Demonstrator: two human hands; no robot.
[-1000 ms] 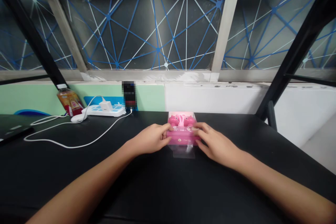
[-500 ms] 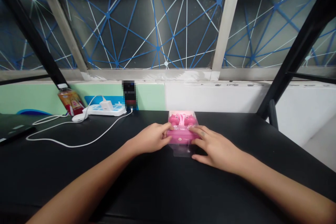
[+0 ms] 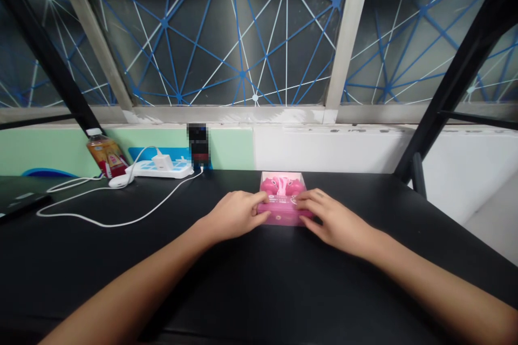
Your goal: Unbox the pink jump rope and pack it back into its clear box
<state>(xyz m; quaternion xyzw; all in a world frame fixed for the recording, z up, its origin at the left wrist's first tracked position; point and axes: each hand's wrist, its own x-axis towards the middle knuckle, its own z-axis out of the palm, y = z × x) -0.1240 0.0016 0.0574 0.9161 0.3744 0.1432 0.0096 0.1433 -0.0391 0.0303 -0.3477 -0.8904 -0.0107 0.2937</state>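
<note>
A clear plastic packaging box [image 3: 282, 206] lies on the black table. Through its cover show two rounded pink pieces with a pale pink strip between them, and a pink band with white print nearer to me. What the pink pieces are, I cannot tell. My left hand [image 3: 238, 214] grips the box's left side, with its thumb at the near left corner and its fingers bent. On the opposite side, my right hand [image 3: 329, 218] has its fingertips on the top and its thumb at the near right corner. Both hands press on the box from the sides.
To the left, a white power strip [image 3: 172, 171] carries a white plug [image 3: 162, 162] and a white cable [image 3: 121, 225]. A juice bottle [image 3: 107, 156] leans beside it, near a blurred black device [image 3: 198, 145]. A dark flat object [image 3: 24, 205] lies at the far left. Black frame posts [image 3: 441, 75] flank the table.
The clear flap that stuck out toward me at the box's near end is no longer sticking out; that end is now closed. My right thumb has moved in against the near right corner.
</note>
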